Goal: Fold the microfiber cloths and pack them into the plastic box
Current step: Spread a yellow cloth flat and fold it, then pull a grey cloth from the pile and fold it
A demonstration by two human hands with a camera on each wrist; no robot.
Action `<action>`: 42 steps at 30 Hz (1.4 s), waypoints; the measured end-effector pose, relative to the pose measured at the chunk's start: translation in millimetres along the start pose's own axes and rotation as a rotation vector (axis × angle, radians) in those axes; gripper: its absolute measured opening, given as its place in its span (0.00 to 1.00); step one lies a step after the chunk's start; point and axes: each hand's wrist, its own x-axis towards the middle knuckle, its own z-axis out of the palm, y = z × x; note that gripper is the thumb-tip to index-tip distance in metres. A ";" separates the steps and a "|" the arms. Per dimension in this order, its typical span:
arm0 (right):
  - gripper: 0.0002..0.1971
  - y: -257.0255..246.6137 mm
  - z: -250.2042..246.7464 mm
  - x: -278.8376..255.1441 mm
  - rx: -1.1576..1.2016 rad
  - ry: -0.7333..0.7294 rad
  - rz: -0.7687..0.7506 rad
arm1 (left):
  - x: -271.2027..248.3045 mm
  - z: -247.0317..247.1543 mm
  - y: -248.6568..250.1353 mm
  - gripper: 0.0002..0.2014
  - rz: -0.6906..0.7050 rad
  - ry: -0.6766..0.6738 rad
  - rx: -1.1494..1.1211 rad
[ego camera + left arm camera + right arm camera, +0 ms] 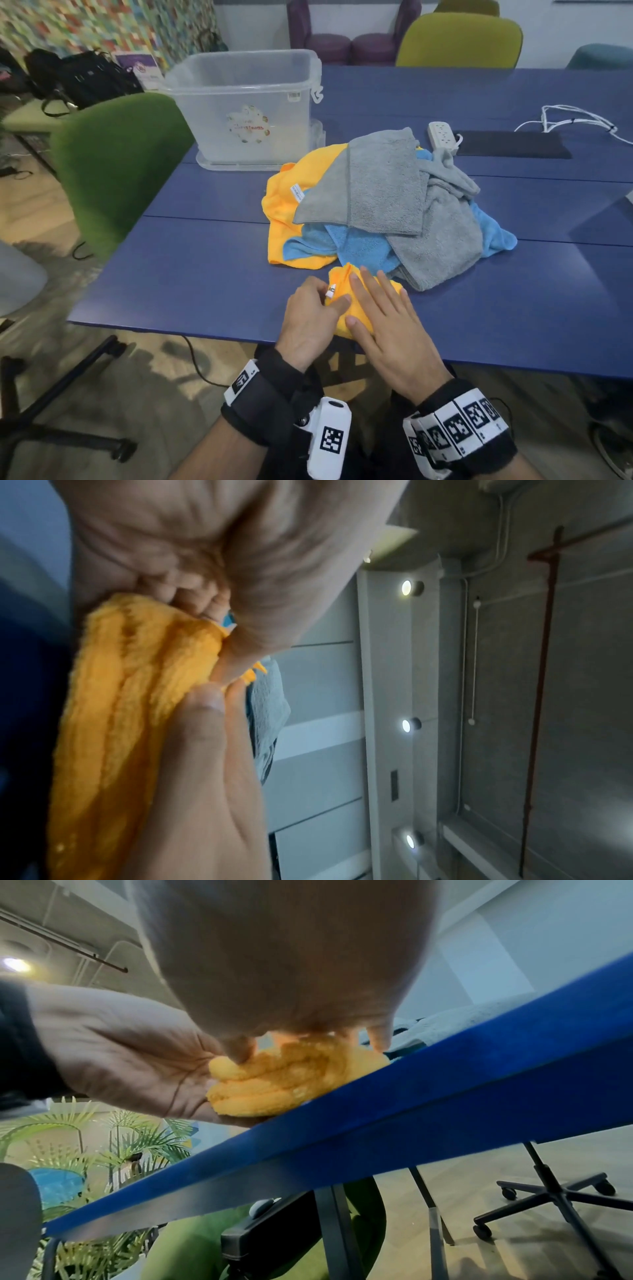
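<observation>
While the right hand point(387, 329) lies flat with straight fingers pressing the folded yellow cloth point(356, 308) at the near edge of the blue worktop point(205, 274), the left hand point(311, 325) has its grip curled on the cloth's left side, thumb and fingers pinching it by the white label. Just beyond lies a heap of grey, blue and yellow cloths point(387, 202). The plastic box point(246, 106) stands near the far left corner.
</observation>
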 end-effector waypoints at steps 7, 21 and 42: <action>0.36 -10.8 1.0 8.2 0.142 0.047 -0.047 | 1.8 -89.5 -5.4 0.15 0.286 0.307 -0.067; 0.33 -84.2 40.2 62.7 0.112 -0.184 -0.203 | 17.2 -172.9 -106.8 0.28 0.372 0.042 0.733; 0.33 -197.2 114.7 173.7 -0.081 -0.286 -0.215 | 66.5 -241.0 -153.2 0.34 0.375 -0.005 0.945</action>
